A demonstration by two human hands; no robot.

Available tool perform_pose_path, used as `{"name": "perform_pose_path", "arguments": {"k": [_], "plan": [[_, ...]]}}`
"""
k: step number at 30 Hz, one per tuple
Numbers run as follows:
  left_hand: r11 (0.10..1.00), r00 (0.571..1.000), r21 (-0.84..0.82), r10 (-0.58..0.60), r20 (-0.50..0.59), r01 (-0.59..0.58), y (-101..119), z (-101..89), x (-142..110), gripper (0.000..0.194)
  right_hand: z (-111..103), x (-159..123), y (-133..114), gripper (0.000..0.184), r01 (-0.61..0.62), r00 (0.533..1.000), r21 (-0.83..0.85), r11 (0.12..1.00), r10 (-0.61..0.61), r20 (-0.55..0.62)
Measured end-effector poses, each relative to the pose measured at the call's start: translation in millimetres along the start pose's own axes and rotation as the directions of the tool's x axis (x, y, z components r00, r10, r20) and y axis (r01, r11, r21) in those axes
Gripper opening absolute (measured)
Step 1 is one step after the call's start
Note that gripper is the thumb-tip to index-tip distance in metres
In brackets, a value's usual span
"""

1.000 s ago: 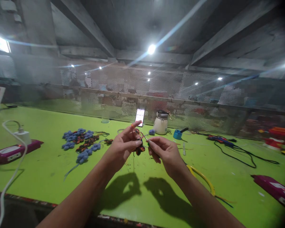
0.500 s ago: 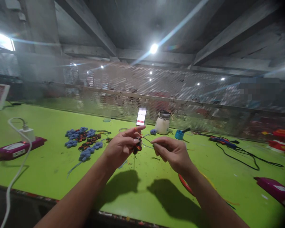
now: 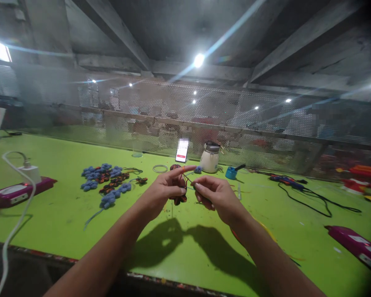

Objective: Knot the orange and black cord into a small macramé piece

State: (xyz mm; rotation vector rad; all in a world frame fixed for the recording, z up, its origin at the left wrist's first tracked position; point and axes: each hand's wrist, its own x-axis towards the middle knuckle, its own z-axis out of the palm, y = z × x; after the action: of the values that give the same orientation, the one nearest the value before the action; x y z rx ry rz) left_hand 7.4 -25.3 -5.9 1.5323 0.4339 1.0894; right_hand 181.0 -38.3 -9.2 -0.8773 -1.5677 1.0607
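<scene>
My left hand (image 3: 163,189) grips a dark red-and-black knotted cord flower (image 3: 179,199) above the table, its index finger stretched out to the right. Cord strands cross between my two hands. My right hand (image 3: 214,192) is closed in a pinch on the end of a thin cord (image 3: 188,180). To the left on the table lie blue knotted flowers (image 3: 110,199) and dark orange-and-black ones (image 3: 114,181), some with loose cord ends. One small blue flower (image 3: 198,169) sits just beyond my fingertips.
On the green table (image 3: 64,222) stand a phone (image 3: 181,150), a pale lidded jar (image 3: 210,159) and a blue pot (image 3: 231,173). A tool with a black cable (image 3: 323,212) lies right. Purple power strips (image 3: 17,194) flank both sides. Perforated mesh rises behind.
My right hand has moved left, closer to my left hand. More of the dark cord flower now shows around my left fingers. The whole view has shifted slightly.
</scene>
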Motion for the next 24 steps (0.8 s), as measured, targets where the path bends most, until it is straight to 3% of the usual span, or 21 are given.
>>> {"name": "perform_pose_path", "arguments": {"k": [4,9,13,17,20,24], "plan": [[1.000,1.000,-0.004,0.030,0.001,-0.030,-1,3.8,0,0.054,9,-2,2,0.020,-0.059,0.998,0.222,0.973,0.065,-0.023],[0.956,0.999,-0.291,0.032,-0.031,-0.039,-2,5.4,-1,0.057,21,-4,5,0.020,0.011,0.998,0.377,0.926,0.014,-0.064],[0.898,1.000,-0.439,0.014,-0.025,-0.023,-1,1.9,-2,0.056,19,-6,6,0.015,0.180,0.980,0.155,0.971,-0.163,-0.118],[0.866,0.999,-0.498,0.036,-0.015,-0.039,2,-2.5,-3,0.054,7,-8,2,0.012,0.291,0.945,-0.147,0.945,-0.308,-0.108],[0.855,0.999,-0.517,0.020,-0.038,-0.037,5,-3.7,-3,0.050,0,-8,0,0.011,0.360,0.910,-0.347,0.866,-0.408,-0.073],[0.821,0.999,-0.570,0.007,-0.036,-0.026,7,-3.9,-4,0.048,-4,-10,-5,0.012,0.461,0.832,-0.555,0.692,-0.555,0.000]]}}
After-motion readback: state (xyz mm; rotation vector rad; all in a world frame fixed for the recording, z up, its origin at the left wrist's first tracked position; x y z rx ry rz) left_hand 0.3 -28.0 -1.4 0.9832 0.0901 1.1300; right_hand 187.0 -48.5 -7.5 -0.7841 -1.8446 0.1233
